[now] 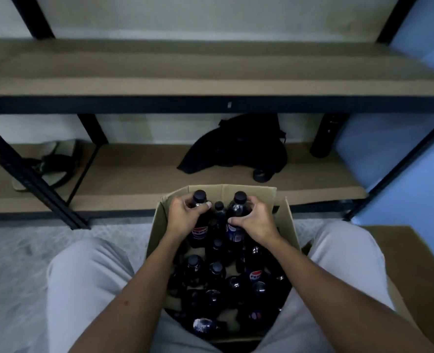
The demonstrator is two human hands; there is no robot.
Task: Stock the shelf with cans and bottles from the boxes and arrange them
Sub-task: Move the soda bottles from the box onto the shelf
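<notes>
1. A person sits on the floor, seen from above, with an open cardboard box (160, 225) between their knees, facing a metal shelf unit (211, 104).
2. The left hand (183, 220) grips a dark cola bottle (200, 226) at its upper body. The fingers curl round the far side and the thumb (205, 205) presses across the near side, just under the cap.
3. The right hand (255, 221) grips a second cola bottle (236, 215) the same way. Its fingers wrap over the bottle's shoulder, and the thumb (236, 220) lies across the front, just above the blue label.
4. Both held bottles stand upright at the far end of the box, their caps rising above the fingers. A third bottle (219, 207) stands between the two thumbs, touched by neither as far as can be seen.
5. Below the wrists, nearer the person, more dark bottles (216, 281) fill the box, some upright, some lying down.
6. Beyond the fingertips is the lower shelf board (134, 171), which holds a crumpled black cloth (236, 146), a dark cylinder (326, 135) at the right and sandals (50, 163) at the left.
7. Higher up is the upper shelf board (211, 70).
8. A second cardboard box (414, 263) sits beside the right forearm.
</notes>
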